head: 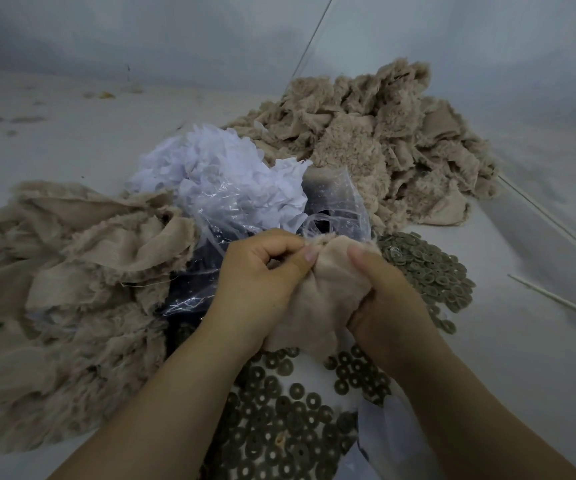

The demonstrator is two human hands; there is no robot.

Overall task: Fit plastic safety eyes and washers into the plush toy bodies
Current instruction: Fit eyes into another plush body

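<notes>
**Both hands bunched on one plush body, mid-frame**

Plush body [317, 299]: beige, inside-out, smooth backing facing out, fuzzy pile showing only at the top edge. Held up between the two hands, over the washers.

Left hand [262, 282]: fingers curled, thumb and forefinger pinching the fabric at the top. Right hand [383, 299]: fingers wrapped round the right side, thumb pressed on the front. No eye or washer visible in either grip; can't tell if one sits under the fabric.

Around: washers [279, 427], olive-brown rings, spread below and to the right of the hands. Clear plastic bag [217, 216] just behind, partly hidden by the hands, dark contents unclear. White scraps [217, 168] beyond it. Plush pile left [65, 271], another far right [383, 140]. Thin sticks [556, 299] on the right of the table [72, 126].

Orientation: long axis roughly vertical in frame, gathered end pointing up and away.
</notes>
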